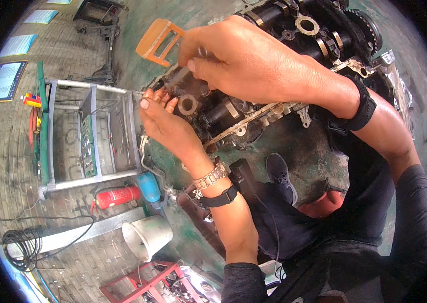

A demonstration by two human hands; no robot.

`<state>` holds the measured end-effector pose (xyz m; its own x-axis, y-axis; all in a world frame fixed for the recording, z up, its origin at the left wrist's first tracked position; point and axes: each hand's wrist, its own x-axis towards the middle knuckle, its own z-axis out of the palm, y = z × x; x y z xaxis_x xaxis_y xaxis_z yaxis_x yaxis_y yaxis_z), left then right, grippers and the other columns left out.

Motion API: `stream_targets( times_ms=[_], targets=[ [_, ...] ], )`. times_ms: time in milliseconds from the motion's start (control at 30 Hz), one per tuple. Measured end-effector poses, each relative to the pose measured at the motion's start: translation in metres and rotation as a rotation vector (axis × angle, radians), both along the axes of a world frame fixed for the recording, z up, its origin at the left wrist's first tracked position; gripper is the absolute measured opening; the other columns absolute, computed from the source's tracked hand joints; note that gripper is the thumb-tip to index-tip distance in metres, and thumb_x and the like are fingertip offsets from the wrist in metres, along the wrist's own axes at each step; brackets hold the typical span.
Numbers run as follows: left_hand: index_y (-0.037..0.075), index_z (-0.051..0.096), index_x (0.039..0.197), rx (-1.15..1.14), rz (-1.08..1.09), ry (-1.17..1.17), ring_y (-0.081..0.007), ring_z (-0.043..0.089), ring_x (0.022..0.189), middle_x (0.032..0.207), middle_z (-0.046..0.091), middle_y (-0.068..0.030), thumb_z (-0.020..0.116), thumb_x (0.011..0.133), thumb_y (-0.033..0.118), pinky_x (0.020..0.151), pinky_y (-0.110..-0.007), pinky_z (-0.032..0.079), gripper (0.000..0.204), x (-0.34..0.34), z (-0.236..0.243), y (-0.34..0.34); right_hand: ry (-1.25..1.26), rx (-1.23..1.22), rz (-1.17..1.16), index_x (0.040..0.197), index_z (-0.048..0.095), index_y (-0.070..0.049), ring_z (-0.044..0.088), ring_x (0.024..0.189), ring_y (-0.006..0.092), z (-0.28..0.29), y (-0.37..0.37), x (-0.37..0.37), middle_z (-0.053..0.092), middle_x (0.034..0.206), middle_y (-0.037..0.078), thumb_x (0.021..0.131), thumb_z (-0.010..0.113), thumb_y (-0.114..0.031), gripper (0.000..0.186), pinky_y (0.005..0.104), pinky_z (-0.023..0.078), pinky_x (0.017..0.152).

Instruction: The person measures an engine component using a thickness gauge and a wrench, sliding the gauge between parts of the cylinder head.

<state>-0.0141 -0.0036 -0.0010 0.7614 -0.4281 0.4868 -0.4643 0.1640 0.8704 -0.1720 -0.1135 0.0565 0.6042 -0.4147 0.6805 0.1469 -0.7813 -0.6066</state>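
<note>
Hands (208,86) bent over engine head (233,108)

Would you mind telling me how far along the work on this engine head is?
Done: the cylinder head lies uncovered, camshaft exposed. In hand: the right hand sets a slim tool at its end while the left hand steadies it. Left: bearing caps remain fitted.

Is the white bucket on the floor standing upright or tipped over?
Tipped over. The white bucket lies on its side on the brick floor, its open mouth facing left; the part of its inside that shows looks empty.
</note>
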Motion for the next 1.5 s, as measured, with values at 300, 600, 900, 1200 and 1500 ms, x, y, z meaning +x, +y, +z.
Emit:
stream_targets(
  times_ms=[300, 600, 900, 1200, 1500],
  targets=[
    [-0.01, 0.057, 0.124, 0.012, 0.049, -0.005, -0.0231, 0.063, 0.098, 0.109, 0.064, -0.0188, 0.04, 0.109, 0.047, 0.083, -0.034, 0.054, 0.061, -0.006, 0.003, -0.002, -0.013, -0.043, 0.002, 0.103, 0.067, 0.005, 0.072, 0.067, 0.0249, -0.006, -0.008, 0.003, 0.069, 0.071, 0.018, 0.091, 0.059, -0.004, 0.017, 0.0362, 0.057, 0.065],
    [-0.009, 0.057, 0.123, -0.012, 0.035, -0.008, -0.0226, 0.063, 0.098, 0.108, 0.064, -0.018, 0.041, 0.108, 0.049, 0.083, -0.034, 0.054, 0.063, -0.004, 0.001, -0.002, 0.02, -0.01, -0.001, 0.104, 0.067, 0.005, 0.071, 0.067, 0.0244, -0.007, -0.009, 0.002, 0.068, 0.071, 0.017, 0.09, 0.059, -0.004, 0.018, 0.0366, 0.056, 0.064],
    [-0.01, 0.057, 0.125, 0.008, 0.039, -0.004, -0.0233, 0.063, 0.099, 0.11, 0.064, -0.0184, 0.041, 0.108, 0.047, 0.084, -0.035, 0.054, 0.061, -0.004, 0.001, -0.001, 0.022, -0.032, 0.019, 0.104, 0.067, 0.005, 0.07, 0.068, 0.0277, -0.009, -0.009, 0.004, 0.067, 0.074, 0.018, 0.09, 0.06, -0.003, 0.018, 0.0372, 0.055, 0.066],
    [-0.01, 0.057, 0.124, -0.003, 0.008, 0.005, -0.0229, 0.063, 0.096, 0.108, 0.064, -0.0179, 0.041, 0.109, 0.047, 0.083, -0.035, 0.054, 0.062, -0.003, 0.0, -0.001, 0.073, -0.017, -0.005, 0.104, 0.068, 0.005, 0.071, 0.073, 0.0299, -0.013, -0.016, 0.005, 0.069, 0.077, 0.02, 0.089, 0.058, -0.004, 0.02, 0.0381, 0.055, 0.069],
    [-0.01, 0.057, 0.124, 0.0, 0.004, -0.018, -0.0229, 0.063, 0.095, 0.107, 0.064, -0.0182, 0.042, 0.109, 0.046, 0.083, -0.034, 0.054, 0.06, -0.003, 0.0, 0.0, 0.166, -0.046, -0.085, 0.103, 0.068, 0.005, 0.071, 0.077, 0.0344, -0.017, -0.021, 0.009, 0.07, 0.079, 0.022, 0.09, 0.059, -0.007, 0.02, 0.0409, 0.055, 0.072]
  ],
)
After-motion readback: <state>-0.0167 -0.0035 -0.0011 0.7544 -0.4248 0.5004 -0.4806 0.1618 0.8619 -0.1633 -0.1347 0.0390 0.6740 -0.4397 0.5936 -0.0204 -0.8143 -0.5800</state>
